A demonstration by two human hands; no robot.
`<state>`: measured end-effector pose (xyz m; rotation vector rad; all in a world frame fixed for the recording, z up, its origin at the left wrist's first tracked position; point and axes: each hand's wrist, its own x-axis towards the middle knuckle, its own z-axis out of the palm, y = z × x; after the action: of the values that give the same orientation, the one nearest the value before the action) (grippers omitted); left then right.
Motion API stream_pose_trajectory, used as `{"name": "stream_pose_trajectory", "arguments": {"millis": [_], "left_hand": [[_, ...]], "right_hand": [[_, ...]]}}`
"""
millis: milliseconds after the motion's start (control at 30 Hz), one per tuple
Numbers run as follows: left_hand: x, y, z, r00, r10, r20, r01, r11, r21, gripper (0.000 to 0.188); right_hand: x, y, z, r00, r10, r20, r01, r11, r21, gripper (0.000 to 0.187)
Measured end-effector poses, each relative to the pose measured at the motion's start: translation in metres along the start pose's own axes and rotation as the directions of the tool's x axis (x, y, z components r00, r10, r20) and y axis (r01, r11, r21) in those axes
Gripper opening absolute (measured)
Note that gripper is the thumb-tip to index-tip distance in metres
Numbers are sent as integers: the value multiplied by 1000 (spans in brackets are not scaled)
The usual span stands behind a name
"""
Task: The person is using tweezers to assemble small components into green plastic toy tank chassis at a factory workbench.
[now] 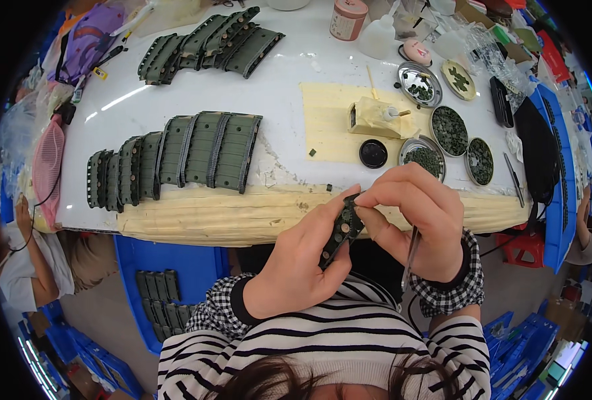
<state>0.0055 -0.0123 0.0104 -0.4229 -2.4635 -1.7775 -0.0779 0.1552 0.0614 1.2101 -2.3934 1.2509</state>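
My left hand [289, 263] grips a small dark green piece [345, 228] studded with copper-coloured round bits, held tilted in front of my chest at the table's near edge. Thumb and forefinger of my right hand [423, 217] pinch together at the upper end of that piece; whatever lies between these fingertips is too small to make out. A slim metal tool [412, 257], perhaps tweezers, sticks down from the right palm, tucked under the curled fingers. On the table to the left stand joined rows of similar ribbed green pieces [206, 150], with another group [209, 43] farther back.
Right of centre, a tape-wrapped block [376, 120] stands beside a round black dish [373, 154]. Small green parts [449, 130] fill several dishes. A blue tray [133, 257] with green pieces sits below the table's left side. Other people are at both sides.
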Motion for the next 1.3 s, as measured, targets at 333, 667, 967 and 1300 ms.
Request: {"name": "stream_pose_trajectory", "arguments": {"millis": [333,667,967,1300], "left_hand": [[3,0,5,998,63,-31,-62,997,46,68],[3,-2,9,997,60,-38,-60,998,3,71],[3,-5,11,998,30,-53,-31,999,-24,70],[4,-7,12,993,98,-70,-96,995,32,73]], "right_hand": [[-6,6,4,994,-104,-21,100,985,-139,26],[-9,7,5,992,-117,-40,110,983,-148,26],[-15,7,8,997,-73,-18,70,990,-122,27],[-17,6,7,996,-88,16,89,991,-100,33]]}}
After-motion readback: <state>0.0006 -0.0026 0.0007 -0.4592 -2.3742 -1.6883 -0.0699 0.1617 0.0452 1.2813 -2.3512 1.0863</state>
